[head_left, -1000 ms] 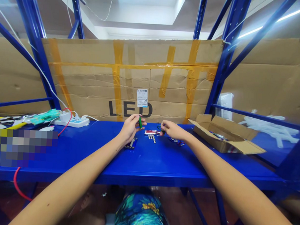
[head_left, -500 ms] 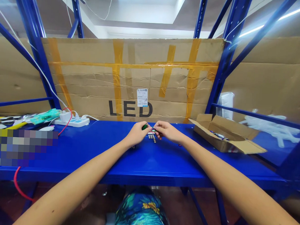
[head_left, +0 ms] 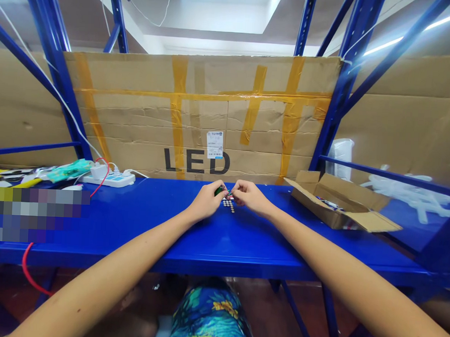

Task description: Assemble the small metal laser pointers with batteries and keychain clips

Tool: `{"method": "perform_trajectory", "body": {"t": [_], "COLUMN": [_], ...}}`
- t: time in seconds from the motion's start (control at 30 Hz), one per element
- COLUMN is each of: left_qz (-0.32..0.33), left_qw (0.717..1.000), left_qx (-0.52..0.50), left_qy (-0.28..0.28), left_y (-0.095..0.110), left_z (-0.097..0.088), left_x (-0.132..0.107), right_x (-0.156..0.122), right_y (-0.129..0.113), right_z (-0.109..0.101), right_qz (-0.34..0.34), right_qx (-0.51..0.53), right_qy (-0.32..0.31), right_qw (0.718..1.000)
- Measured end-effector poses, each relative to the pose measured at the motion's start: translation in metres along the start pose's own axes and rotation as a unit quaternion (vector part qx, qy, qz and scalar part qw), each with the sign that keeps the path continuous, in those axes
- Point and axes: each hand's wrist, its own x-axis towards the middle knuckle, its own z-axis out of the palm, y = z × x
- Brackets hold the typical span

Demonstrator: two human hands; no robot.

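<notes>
My left hand (head_left: 207, 201) is closed round a small green tube (head_left: 218, 190), only its end showing above my fingers. My right hand (head_left: 248, 196) meets it from the right, fingertips pinched at the tube's end on a tiny part I cannot make out. Both hands hover just above the blue shelf top (head_left: 222, 238). Directly below the fingertips lies a cluster of several small silver button cells (head_left: 229, 205).
An open cardboard box (head_left: 339, 203) sits to the right. A white power strip (head_left: 109, 177) with a red cable and a teal packet (head_left: 66, 170) lie at the left. A taped cardboard sheet marked LED (head_left: 199, 117) stands behind. Blue rack posts flank the shelf.
A second ago my hands were apart, the left holding the green tube upright. They have come together over the button cells, and the tube is tipped toward my right fingers.
</notes>
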Motion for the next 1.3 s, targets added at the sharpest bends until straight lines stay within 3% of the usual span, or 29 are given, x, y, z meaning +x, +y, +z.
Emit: {"method": "perform_trajectory", "body": {"t": [0.17, 0.37, 0.6, 0.9, 1.07, 1.3], "left_qz": [-0.020, -0.095, 0.003, -0.009, -0.018, -0.052], "left_qw": [0.999, 0.993, 0.999, 1.000, 0.999, 0.997], "left_qx": [-0.032, -0.070, -0.037, 0.000, 0.039, 0.029], "left_qy": [0.005, 0.024, -0.016, -0.009, 0.011, 0.058], "left_y": [-0.005, -0.013, -0.013, -0.008, -0.008, -0.010], "left_z": [0.006, 0.014, 0.009, 0.007, 0.006, 0.003], "left_x": [0.002, 0.004, 0.001, 0.000, 0.001, 0.003], "right_x": [-0.001, -0.002, -0.003, -0.005, -0.006, -0.003], "right_y": [-0.001, 0.000, -0.002, -0.003, -0.004, -0.005], "right_z": [-0.002, -0.010, -0.008, -0.003, -0.002, -0.019], "right_qz": [-0.101, -0.139, -0.131, -0.153, -0.164, -0.165], "right_qx": [-0.216, -0.360, -0.475, -0.543, -0.548, -0.502], "right_qy": [0.051, 0.049, 0.020, -0.001, -0.002, 0.049], "right_qw": [0.970, 0.921, 0.870, 0.826, 0.820, 0.848]}}
